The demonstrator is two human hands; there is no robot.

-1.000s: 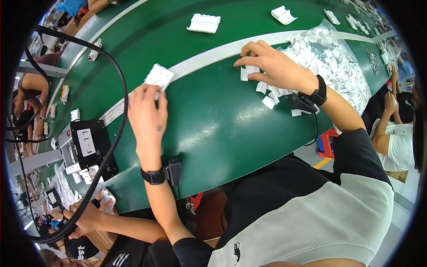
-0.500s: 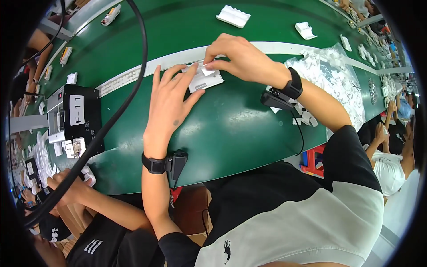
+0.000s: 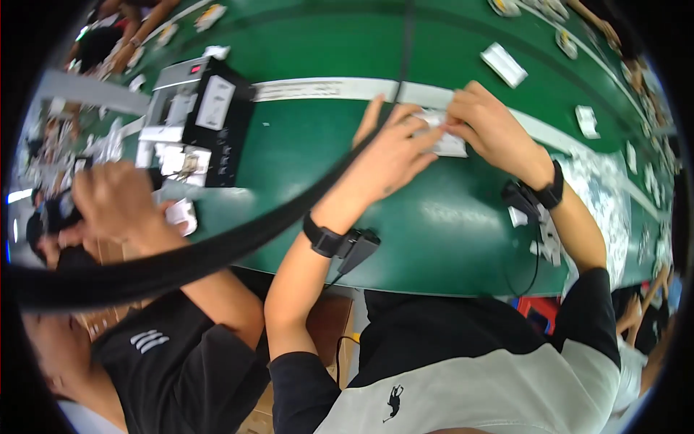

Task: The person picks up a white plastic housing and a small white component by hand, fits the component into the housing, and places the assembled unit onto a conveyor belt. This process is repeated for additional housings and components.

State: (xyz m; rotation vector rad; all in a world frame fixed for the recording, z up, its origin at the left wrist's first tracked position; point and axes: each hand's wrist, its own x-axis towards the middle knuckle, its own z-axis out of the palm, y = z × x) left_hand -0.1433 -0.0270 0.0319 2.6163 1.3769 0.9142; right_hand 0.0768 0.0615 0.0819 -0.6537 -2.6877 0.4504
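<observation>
A white plastic housing (image 3: 452, 147), flat and roughly rectangular, lies on the green bench at the white strip. My left hand (image 3: 390, 155) reaches to its left side, fingers stretched and partly spread, with index fingertip meeting my right fingers over the piece. From the right, my right hand (image 3: 497, 134) bends over the housing with thumb and fingers pinched together at its upper right part. Whatever lies in that pinch is hidden by the fingers and blur. A black cable (image 3: 311, 202) crosses in front of my left hand.
A black-and-silver machine (image 3: 195, 119) stands at the left. A co-worker's hand (image 3: 119, 202) is beside it, near a white part (image 3: 182, 215). Beyond the strip lies another white housing (image 3: 504, 65). Right of my right arm is a clear bag of white pieces (image 3: 603, 202).
The view has swung left, so everything sits further right. My right fingers have shifted toward the housing's right side, and a small white piece seen under them is now hidden. A co-worker's hand has risen.
</observation>
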